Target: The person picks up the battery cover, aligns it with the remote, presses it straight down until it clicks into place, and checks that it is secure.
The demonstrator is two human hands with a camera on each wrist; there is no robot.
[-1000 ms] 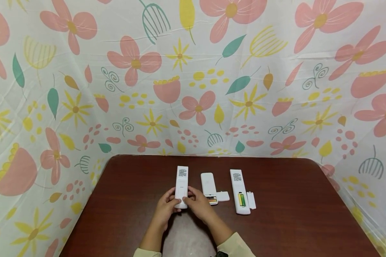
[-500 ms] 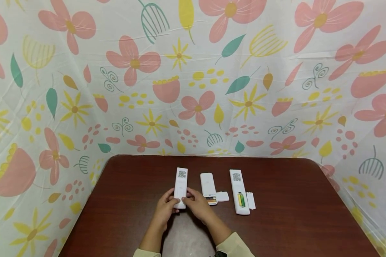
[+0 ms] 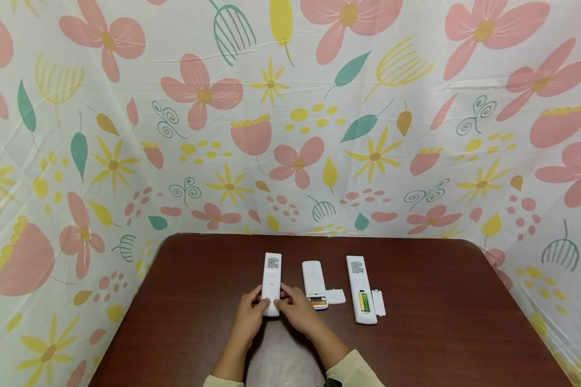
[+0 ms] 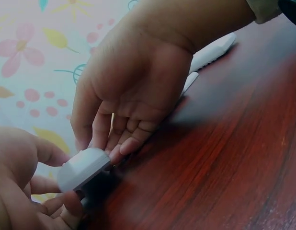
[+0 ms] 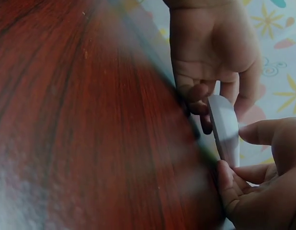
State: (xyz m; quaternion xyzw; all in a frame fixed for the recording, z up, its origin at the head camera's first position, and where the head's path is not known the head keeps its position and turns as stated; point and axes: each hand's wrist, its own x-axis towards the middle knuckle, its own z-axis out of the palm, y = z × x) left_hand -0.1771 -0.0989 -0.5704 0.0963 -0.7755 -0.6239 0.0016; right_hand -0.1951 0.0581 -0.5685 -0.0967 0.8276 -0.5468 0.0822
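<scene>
A white remote control (image 3: pixel 271 279), back side up with a printed label at its far end, is held between both hands. My left hand (image 3: pixel 248 317) grips its near left edge, thumb on top and fingers below. My right hand (image 3: pixel 299 310) grips the near right edge the same way. Both wrist views show the rounded near end of the remote (image 4: pixel 83 167) pinched between thumbs and fingers, raised off the wood. The battery cover on its back looks in place in the head view.
Right of the hands lies a shorter white remote (image 3: pixel 313 277), batteries exposed, its cover (image 3: pixel 335 296) beside it. Farther right, a long white remote (image 3: pixel 356 274) shows green batteries, with its cover (image 3: pixel 378 302) alongside. Floral cloth (image 3: pixel 290 134) hangs behind the brown table (image 3: pixel 431 301).
The held remote has come slightly nearer and a touch left, with both hands still gripping it. Everything else on the table stays where it was.
</scene>
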